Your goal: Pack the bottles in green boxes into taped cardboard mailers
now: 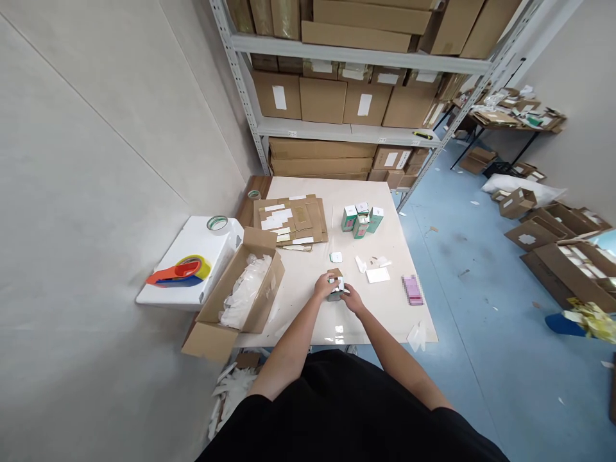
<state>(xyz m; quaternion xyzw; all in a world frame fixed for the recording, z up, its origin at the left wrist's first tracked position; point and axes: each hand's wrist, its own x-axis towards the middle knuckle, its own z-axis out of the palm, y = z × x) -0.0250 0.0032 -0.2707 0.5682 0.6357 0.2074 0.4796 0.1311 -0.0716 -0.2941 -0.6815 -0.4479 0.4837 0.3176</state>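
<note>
Both my hands meet over the near middle of the white table (308,308). My left hand (324,284) and my right hand (351,298) are closed around a small box (335,287) with a brown flap and pale sides, held just above the tabletop. Beyond it lie a small white card (335,257), a larger white sheet (378,274) and some paper scraps (373,262). A cluster of small green-and-white boxes (360,219) stands further back. A pink pad (412,289) lies to the right of my hands.
A stack of flattened cardboard (291,221) lies at the table's back left. An open carton with white plastic bags (245,285) sits at the left edge, beside a white stand holding tape rolls and a red dispenser (180,271). Metal shelves with cartons (337,96) stand behind. Cartons litter the blue floor at right.
</note>
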